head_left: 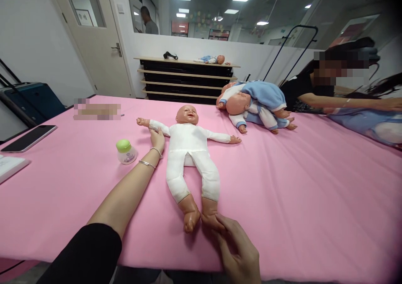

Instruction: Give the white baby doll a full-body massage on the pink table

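Observation:
A baby doll [189, 143] with a white cloth body lies on its back on the pink-covered table [276, 200], head away from me, arms spread and legs toward me. My left hand [157, 138] is at the doll's outstretched arm on the left, its fingers partly hidden beside and under the white sleeve. Near the table's front edge, my right hand [237, 244] pinches the doll's right-side foot [211, 217] between thumb and fingers. A small jar with a green lid [125, 152] stands left of my left forearm.
Several dolls in blue and white [254, 104] are piled at the back right. Beyond them a person [323, 83] reaches over another doll [370, 120]. A phone [29, 138] and a white object [11, 166] lie at the left edge.

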Demonstrator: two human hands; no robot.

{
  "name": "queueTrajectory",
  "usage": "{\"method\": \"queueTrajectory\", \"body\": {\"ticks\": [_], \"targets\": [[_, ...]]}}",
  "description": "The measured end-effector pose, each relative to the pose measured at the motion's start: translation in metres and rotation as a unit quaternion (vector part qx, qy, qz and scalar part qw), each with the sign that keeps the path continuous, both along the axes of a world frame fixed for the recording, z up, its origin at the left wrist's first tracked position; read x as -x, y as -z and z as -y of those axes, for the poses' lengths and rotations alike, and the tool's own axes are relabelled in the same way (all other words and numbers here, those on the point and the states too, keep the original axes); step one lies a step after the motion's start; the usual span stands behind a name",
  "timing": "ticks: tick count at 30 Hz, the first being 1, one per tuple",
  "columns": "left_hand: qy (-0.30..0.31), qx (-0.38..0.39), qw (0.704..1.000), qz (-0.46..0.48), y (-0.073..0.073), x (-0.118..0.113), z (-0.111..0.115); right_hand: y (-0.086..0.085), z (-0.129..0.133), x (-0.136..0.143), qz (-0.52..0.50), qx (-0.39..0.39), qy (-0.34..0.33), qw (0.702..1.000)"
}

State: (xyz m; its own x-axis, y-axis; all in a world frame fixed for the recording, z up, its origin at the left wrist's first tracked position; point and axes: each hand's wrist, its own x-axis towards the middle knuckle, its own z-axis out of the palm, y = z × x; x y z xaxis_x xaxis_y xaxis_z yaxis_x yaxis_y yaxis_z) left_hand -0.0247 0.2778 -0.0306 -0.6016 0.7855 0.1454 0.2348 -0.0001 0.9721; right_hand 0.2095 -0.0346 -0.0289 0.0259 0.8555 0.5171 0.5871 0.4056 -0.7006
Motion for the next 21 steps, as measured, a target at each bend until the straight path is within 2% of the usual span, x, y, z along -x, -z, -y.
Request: {"method": "queueTrajectory", "body": {"ticks": [2, 4, 8, 11, 13, 16, 18, 19, 21], "targets": [[-0.002, -0.001, 1.0, 0.013, -0.001, -0.001, 0.001, -0.002, -0.002, -0.004, -0.017, 0.03, 0.003, 0.999], [0.0, -0.006, 1.0, 0.025, -0.002, -0.002, 0.001, -0.011, -0.007, -0.011, -0.023, 0.043, 0.001, 0.999], [-0.009, -0.04, 0.999, 0.007, -0.008, -0.01, -0.002, -0.055, -0.031, -0.027, -0.017, 0.032, 0.017, 0.999], [0.016, -0.097, 0.991, -0.089, -0.016, -0.019, -0.005, -0.091, -0.062, -0.03, -0.049, 0.015, 0.033, 0.998], [0.076, -0.131, 0.967, -0.203, -0.022, -0.026, -0.006, -0.105, -0.089, -0.025, -0.074, 0.008, 0.017, 0.997], [0.174, -0.116, 0.901, -0.381, -0.027, -0.034, -0.003, -0.106, -0.137, -0.011, -0.09, 0.011, -0.024, 0.996], [0.194, -0.092, 0.869, -0.446, -0.027, -0.036, -0.001, -0.097, -0.167, -0.002, -0.097, 0.033, -0.039, 0.994], [0.194, -0.086, 0.862, -0.46, -0.026, -0.036, 0.0, -0.091, -0.178, 0.001, -0.104, 0.041, -0.042, 0.993], [0.19, -0.084, 0.867, -0.453, -0.022, -0.033, -0.001, -0.082, -0.191, 0.006, -0.126, 0.044, -0.041, 0.99]]}}
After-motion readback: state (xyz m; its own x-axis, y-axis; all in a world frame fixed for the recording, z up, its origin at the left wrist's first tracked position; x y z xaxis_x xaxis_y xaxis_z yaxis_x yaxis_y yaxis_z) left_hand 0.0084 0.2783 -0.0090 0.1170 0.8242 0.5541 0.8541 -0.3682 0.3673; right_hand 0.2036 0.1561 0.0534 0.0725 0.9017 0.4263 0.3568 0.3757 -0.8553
